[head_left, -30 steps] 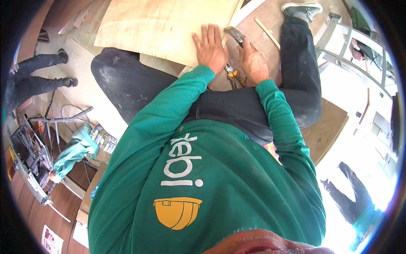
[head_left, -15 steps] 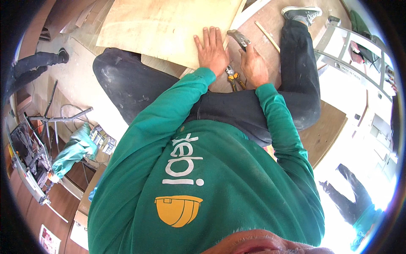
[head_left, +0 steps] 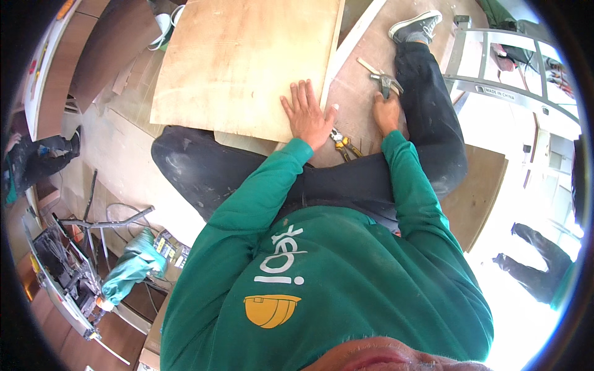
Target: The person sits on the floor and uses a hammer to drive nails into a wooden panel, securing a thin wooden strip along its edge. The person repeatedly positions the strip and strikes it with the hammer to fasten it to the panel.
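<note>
My left hand [head_left: 306, 114] lies flat, fingers spread, on the near right corner of a large plywood sheet [head_left: 241, 62] on the floor between my legs. To its right, my right hand [head_left: 387, 112] is closed around the handle of a hammer-like tool with a metal head [head_left: 385, 80], which points away from me. Yellow-handled pliers [head_left: 343, 143] lie on the brown board between my two hands. A white strip [head_left: 354, 38] runs along the plywood's right edge. A thin wooden stick [head_left: 369, 65] lies just beyond the tool's head.
My legs in dark trousers spread left [head_left: 192, 167] and right [head_left: 433, 111]. A metal frame [head_left: 495, 86] stands at the right, cabinets [head_left: 55, 68] at the left. A stand with a green cloth [head_left: 130, 266] sits lower left. Another person's legs [head_left: 532, 260] are at right.
My right hand has shifted right with the tool, away from the plywood edge and the pliers. My left hand stays flat on the sheet. My head has tipped, sliding the scene lower in view.
</note>
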{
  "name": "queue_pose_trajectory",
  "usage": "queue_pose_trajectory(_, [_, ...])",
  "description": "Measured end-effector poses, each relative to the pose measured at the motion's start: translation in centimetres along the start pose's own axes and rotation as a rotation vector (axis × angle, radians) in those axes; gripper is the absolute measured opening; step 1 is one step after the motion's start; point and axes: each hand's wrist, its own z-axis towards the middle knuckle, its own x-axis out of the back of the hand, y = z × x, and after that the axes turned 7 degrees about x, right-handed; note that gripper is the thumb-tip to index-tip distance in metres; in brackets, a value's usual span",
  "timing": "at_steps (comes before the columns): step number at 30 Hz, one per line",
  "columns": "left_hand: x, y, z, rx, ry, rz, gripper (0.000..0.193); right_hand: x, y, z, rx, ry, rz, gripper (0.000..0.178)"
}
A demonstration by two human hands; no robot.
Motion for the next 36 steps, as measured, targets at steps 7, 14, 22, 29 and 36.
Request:
queue_pose_trajectory(7, [4.4,-8.1,6.1,0.109,-0.179,-0.658,0.087,2.3,-1.5,-1.2,0.148,-0.023,-0.374,0.062])
queue_pose_trajectory(14, [21.6,-32.0,16.9,0.745,0.300,0.306,0.107,2.8,-10.8,-5.2,0.056,-0.316,0.190,0.058])
queue_pose_trajectory(22, [18.2,-40.1,22.6,0.765,0.150,-0.461,0.099,-9.8,-10.6,-7.1,-0.166,-0.125,0.479,0.057])
queue_pose_trajectory(29, [20.8,-34.9,19.6,0.894,0.427,-0.406,0.097,-7.5,-11.7,-9.1,-0.050,0.013,0.460,0.047])
queue_pose_trajectory(36, [24.4,-26.9,16.9,0.751,0.425,-0.249,0.095,-5.4,-8.8,-9.1,-0.041,0.059,0.621,0.051])
